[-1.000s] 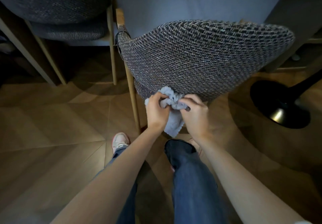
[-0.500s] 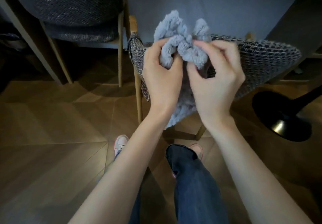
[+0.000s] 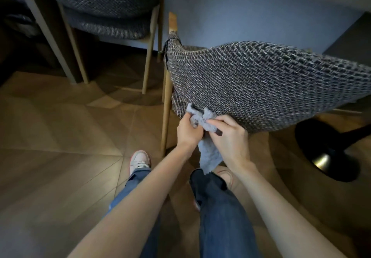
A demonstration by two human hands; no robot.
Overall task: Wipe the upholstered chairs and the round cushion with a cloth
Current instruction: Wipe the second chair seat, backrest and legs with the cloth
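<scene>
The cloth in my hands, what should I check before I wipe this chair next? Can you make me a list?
1. Both hands hold the cloth: ok. The left hand and the right hand each pinch its bunched top.
2. Cloth spread flat for wiping: not ok. It is scrunched up, with a tail hanging down between the wrists.
3. Cloth touching the near chair's backrest: cannot tell. It sits at the lower edge, but contact is unclear.
4. Backrest free to wipe: ok. The woven fabric above the hands shows uncovered.
5. Cloth clean or damp enough: cannot tell.
</scene>
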